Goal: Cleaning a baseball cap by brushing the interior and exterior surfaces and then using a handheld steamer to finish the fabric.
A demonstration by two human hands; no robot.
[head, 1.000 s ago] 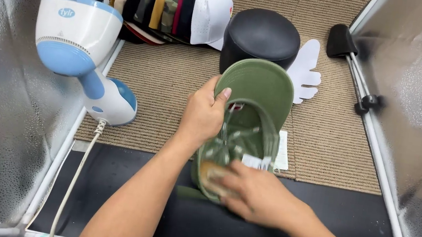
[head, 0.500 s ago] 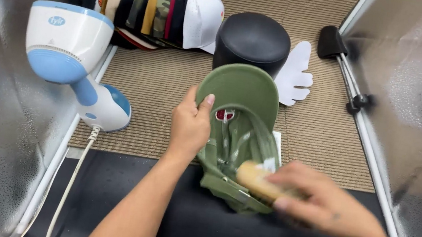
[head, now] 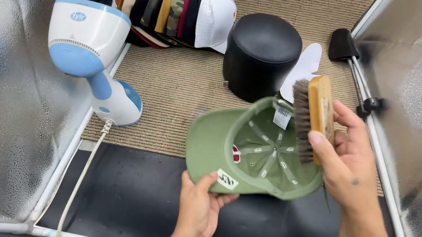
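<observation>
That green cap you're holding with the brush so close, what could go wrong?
The left hand pinches the green cap only at its brim edge, so a firm stroke might tip or twist it out of the grip. The right hand holds the wooden brush right by the cap's inner tag; the bristles could snag it. The steamer stands close on the left with its cord trailing over the mat; an elbow might catch it.

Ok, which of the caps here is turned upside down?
The olive green cap held by the left hand, its inside facing up; the other caps stand stacked in a row behind.
</observation>
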